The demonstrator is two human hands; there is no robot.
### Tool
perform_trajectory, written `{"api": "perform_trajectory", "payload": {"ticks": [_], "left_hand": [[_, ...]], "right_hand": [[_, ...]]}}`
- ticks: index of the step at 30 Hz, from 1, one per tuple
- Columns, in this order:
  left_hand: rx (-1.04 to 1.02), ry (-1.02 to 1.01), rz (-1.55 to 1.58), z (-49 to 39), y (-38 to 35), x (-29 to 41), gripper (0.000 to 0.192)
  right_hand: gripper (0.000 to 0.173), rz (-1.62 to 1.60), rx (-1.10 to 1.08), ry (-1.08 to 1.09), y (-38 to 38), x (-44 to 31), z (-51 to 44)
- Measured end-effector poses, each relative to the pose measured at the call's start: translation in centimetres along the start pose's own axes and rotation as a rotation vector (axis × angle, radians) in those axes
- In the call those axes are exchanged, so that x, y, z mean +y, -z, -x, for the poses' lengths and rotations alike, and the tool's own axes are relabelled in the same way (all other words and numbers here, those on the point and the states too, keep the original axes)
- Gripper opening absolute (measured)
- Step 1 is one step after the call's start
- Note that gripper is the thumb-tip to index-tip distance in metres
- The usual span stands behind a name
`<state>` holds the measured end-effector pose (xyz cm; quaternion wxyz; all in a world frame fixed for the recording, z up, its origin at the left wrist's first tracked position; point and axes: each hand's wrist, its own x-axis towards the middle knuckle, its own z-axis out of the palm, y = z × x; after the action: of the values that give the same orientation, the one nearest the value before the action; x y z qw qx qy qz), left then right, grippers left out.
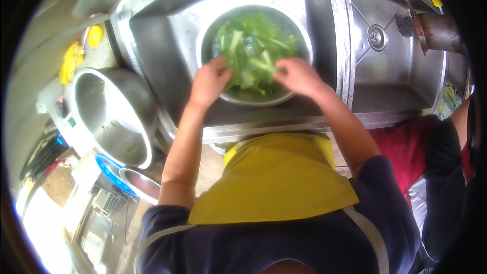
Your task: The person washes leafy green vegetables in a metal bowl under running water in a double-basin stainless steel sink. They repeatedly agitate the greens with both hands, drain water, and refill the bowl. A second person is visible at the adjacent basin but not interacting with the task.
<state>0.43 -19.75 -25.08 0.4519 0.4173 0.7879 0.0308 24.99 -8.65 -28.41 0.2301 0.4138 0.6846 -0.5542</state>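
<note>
A round metal basin (pixel 204 51) sits in the left bowl of a stainless steel sink (pixel 152 42). Leafy greens (pixel 251 42) with pale stalks fill much of it, apparently in water. At the basin's near left rim is my left hand (pixel 214 78), its fingers curled beside the leaves. Blur hides whether it grips any. My right hand (pixel 298 74) reaches over the near right rim, thumb and fingers pinched around a bit of the greens. Both hands are apart from each other, with the greens between them.
Left of the sink stands a large metal pot (pixel 148 121), tilted, with leaf scraps inside. A blue-rimmed basin (pixel 110 171) and a metal bowl (pixel 142 184) are below it. Right lie the second sink bowl (pixel 388 68), a rusty pipe (pixel 441 32) and another person (pixel 441 167).
</note>
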Motion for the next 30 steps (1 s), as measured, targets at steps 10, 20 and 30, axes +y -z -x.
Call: {"api": "perform_trajectory", "payload": {"ticks": [10, 20, 30], "left_hand": [[0.208, 0.077, 0.066, -9.8, -12.6, -0.7, 0.124], [-0.118, 0.146, 1.363, -5.2, -6.2, -4.9, 0.072], [0.543, -0.293, -0.14, -5.0, -7.3, -1.2, 0.077]], "right_hand": [[0.093, -0.124, 0.453, -0.054, -5.4, 1.2, -12.9], [0.11, -0.976, -0.065, 0.052, -0.6, -0.1, -6.3], [0.086, -0.285, 0.638, 0.094, -2.3, 1.7, -5.8]]}}
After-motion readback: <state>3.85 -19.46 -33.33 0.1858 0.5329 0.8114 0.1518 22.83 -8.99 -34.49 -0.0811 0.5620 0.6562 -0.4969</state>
